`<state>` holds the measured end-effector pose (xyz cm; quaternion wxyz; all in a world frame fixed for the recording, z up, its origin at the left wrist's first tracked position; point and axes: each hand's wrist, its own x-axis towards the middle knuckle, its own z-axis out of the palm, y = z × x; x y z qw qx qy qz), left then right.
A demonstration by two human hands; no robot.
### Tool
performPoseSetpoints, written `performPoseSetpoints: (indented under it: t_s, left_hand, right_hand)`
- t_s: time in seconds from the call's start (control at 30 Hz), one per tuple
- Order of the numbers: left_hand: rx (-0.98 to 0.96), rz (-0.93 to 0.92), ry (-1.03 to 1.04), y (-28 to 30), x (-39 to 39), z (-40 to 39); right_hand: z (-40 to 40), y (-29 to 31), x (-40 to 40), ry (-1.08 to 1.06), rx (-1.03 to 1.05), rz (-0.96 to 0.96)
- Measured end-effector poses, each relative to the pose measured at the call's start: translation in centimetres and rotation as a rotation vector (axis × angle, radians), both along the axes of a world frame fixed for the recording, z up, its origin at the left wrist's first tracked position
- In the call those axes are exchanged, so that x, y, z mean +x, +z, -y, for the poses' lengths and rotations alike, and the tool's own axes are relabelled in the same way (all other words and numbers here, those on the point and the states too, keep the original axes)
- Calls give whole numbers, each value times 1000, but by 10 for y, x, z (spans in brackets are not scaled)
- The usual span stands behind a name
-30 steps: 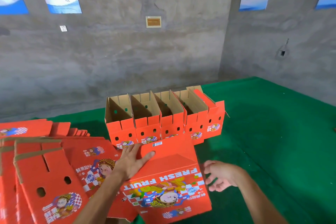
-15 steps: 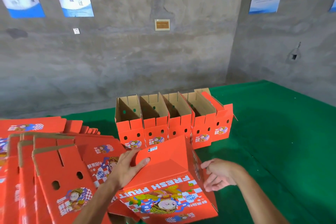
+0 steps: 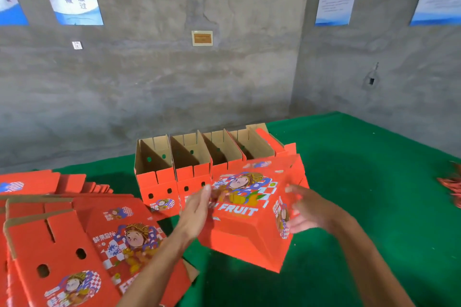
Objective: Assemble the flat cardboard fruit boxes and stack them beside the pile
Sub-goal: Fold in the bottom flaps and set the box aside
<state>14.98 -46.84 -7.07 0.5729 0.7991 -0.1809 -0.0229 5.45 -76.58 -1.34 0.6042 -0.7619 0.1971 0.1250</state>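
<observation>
box tilted between left hand and right hand.

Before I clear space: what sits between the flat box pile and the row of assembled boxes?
Head view: only bare green mat between the flat pile and the assembled row.

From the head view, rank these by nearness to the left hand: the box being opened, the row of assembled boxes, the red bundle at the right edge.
1. Box being opened: against the left hand, to its right.
2. Row of assembled boxes: just behind the hand.
3. Red bundle: far right edge of the green mat.
</observation>
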Motion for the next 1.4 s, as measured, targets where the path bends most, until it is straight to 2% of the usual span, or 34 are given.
performPoseSetpoints:
  t_s: [0.03, 0.1, 0.2, 0.3, 0.37, 0.47, 0.6, 0.73, 0.83, 0.97, 1.07, 1.13, 1.27, 1.4]
  left_hand:
    - [-62, -92, -80, 4, -4, 19]
    - [-120, -269, -254, 9, -16, 65]
    - [-145, -357, -397, 22, -34, 137]
    - [-212, -390, -392, 38, -41, 188]
    - [-219, -427, -327, 41, -41, 211]
    - [-232, -490, -280, 36, -40, 238]
    - [-142, -500, -263, 20, -37, 263]
    - [-189, -627, -233, -4, -27, 276]
    - [-188, -606, -197, -19, -16, 282]
    - [-13, -639, -265, -33, -2, 290]
    - [58, -673, -267, -43, 6, 290]
    - [129, -590, -269, -48, 10, 282]
    - [519, -25, -161, -59, 20, 238]
    - [588, 125, 40, -43, 26, 174]
  right_hand:
    - [5, 3, 0, 0, -66, 65]
    - [11, 0, 1, 66, -426, 196]
    - [8, -12, -6, 75, -822, 227]
    - [22, -33, -17, -25, -935, 335]
    - [41, -48, -20, -86, -947, 371]
    - [66, -71, -18, -121, -902, 281]
    - [89, -114, -11, -108, -849, 229]
    - [104, -142, 4, -59, -775, 126]
    - [109, -150, 17, 5, -713, 44]
    - [110, -164, 28, 54, -713, 35]
    - [105, -170, 30, -21, -729, 75]
    - [99, -167, 30, -143, -749, 128]
    - [60, -148, 36, -273, -688, 376]
    - [1, -127, 56, -259, -696, 560]
